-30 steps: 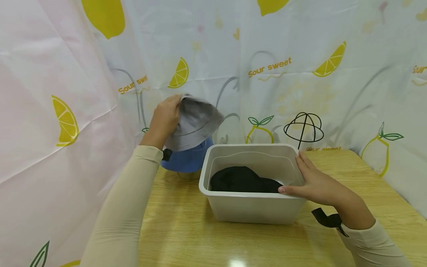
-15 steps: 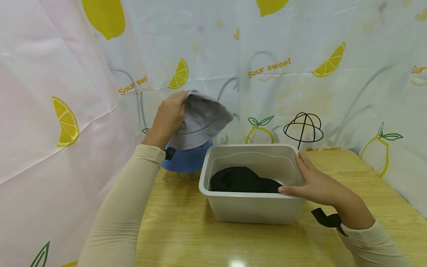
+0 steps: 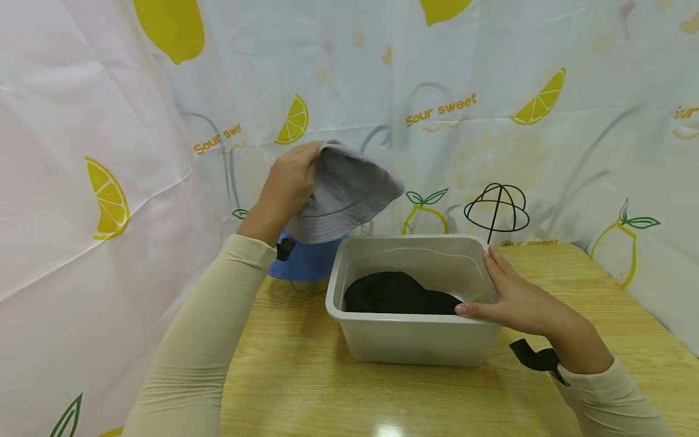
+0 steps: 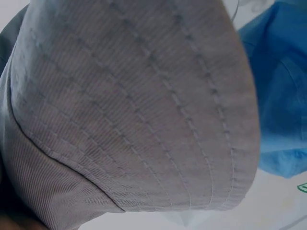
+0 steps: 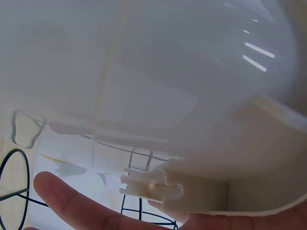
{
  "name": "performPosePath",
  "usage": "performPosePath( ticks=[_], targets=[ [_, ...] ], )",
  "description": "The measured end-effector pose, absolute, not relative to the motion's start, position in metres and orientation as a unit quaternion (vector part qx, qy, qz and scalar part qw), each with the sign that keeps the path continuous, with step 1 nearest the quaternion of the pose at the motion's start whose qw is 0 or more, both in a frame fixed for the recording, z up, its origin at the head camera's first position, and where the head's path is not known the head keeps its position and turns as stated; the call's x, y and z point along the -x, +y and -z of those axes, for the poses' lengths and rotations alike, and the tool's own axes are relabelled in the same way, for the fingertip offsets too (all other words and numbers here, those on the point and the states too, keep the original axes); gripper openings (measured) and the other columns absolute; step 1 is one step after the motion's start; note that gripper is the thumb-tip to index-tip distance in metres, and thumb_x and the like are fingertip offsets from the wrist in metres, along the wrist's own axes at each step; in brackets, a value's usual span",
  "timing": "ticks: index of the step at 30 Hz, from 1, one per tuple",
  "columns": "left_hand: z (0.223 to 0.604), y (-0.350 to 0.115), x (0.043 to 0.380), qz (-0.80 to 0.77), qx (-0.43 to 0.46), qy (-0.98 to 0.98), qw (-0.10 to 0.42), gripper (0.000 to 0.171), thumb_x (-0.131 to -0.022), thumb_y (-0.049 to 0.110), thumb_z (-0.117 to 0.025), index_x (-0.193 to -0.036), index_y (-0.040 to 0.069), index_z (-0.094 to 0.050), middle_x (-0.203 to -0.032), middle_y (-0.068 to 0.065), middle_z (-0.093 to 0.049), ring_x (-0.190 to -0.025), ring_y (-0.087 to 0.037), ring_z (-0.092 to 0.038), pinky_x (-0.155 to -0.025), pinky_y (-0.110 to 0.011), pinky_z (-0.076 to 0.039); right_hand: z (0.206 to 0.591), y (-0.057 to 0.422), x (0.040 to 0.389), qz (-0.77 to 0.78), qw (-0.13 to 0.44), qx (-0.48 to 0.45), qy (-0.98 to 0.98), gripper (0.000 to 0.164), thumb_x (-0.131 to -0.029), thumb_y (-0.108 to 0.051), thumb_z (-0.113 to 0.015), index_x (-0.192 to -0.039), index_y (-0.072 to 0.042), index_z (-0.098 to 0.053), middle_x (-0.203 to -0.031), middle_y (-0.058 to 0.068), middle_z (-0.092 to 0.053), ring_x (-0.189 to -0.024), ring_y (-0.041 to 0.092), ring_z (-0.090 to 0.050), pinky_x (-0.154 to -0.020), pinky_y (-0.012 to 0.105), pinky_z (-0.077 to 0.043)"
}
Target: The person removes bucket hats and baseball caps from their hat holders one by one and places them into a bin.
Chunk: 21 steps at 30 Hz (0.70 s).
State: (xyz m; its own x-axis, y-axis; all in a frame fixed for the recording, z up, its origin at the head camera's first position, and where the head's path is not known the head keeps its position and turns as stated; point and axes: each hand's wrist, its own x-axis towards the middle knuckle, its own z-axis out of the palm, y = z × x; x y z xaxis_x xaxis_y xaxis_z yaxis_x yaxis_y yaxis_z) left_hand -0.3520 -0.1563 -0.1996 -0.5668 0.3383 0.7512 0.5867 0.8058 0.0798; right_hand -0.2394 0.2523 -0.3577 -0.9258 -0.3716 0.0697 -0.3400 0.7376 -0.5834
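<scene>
My left hand (image 3: 290, 182) grips a grey bucket hat (image 3: 349, 194) near its crown and holds it up in the air. Its stitched brim (image 4: 144, 105) fills most of the left wrist view. Behind and below it a blue bucket hat (image 3: 308, 261) is partly hidden. My right hand (image 3: 521, 303) rests on the right end of a light-grey plastic bin (image 3: 420, 340), fingers straight along the far right corner and thumb over the front rim. Inside the bin lies a black cloth item (image 3: 393, 294), its kind unclear. The right wrist view shows the bin's smooth wall (image 5: 144, 72) close up.
A black wire hat stand (image 3: 497, 212) with a domed top rises behind the bin's right corner. The wooden table (image 3: 295, 376) extends in front of and right of the bin. A lemon-print curtain (image 3: 349, 73) closes off the back and left.
My left hand has moved to the right and slightly up with the grey bucket hat, bringing it closer to the bin. The right hand and the bin stay where they were.
</scene>
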Motion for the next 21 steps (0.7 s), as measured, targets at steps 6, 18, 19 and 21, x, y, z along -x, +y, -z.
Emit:
performPosePath(
  ticks=[6, 18, 19, 21],
  targets=[
    [0.197, -0.147, 0.343, 0.166, 0.285, -0.868, 0.370, 0.034, -0.112, 0.015, -0.044, -0.138, 0.008, -0.065, -0.139, -0.013, -0.066, -0.134, -0.029, -0.060, -0.112, -0.042, -0.047, 0.359, 0.253, 0.239, 0.310, 0.028, 0.191, 0.931, 0.128, -0.089, -0.058, -0.075, -0.163, -0.012, 0.019, -0.170, 0.013, 0.025, -0.157, 0.051, 0.006, -0.113, 0.077, -0.019],
    [0.194, -0.130, 0.333, 0.169, 0.325, -0.850, 0.379, 0.032, -0.111, 0.014, -0.046, -0.133, 0.005, -0.067, -0.136, -0.014, -0.068, -0.132, -0.028, -0.061, -0.112, -0.041, -0.048, 0.359, 0.252, 0.239, 0.310, 0.027, 0.190, 0.931, 0.128, -0.089, -0.060, -0.074, -0.163, -0.013, 0.020, -0.170, 0.011, 0.026, -0.157, 0.050, 0.006, -0.114, 0.076, -0.019],
    [0.194, -0.129, 0.332, 0.171, 0.328, -0.849, 0.379, 0.031, -0.111, 0.014, -0.046, -0.133, 0.005, -0.067, -0.136, -0.014, -0.068, -0.132, -0.027, -0.061, -0.112, -0.041, -0.048, 0.359, 0.253, 0.239, 0.309, 0.027, 0.190, 0.931, 0.128, -0.089, -0.060, -0.074, -0.163, -0.013, 0.020, -0.170, 0.011, 0.026, -0.157, 0.050, 0.006, -0.114, 0.076, -0.019],
    [0.194, -0.126, 0.329, 0.174, 0.334, -0.846, 0.378, 0.031, -0.111, 0.014, -0.047, -0.133, 0.005, -0.067, -0.135, -0.013, -0.069, -0.131, -0.027, -0.062, -0.112, -0.040, -0.047, 0.358, 0.252, 0.239, 0.307, 0.027, 0.187, 0.933, 0.129, -0.089, -0.061, -0.073, -0.163, -0.013, 0.020, -0.170, 0.011, 0.025, -0.157, 0.049, 0.005, -0.115, 0.076, -0.019]
  ],
)
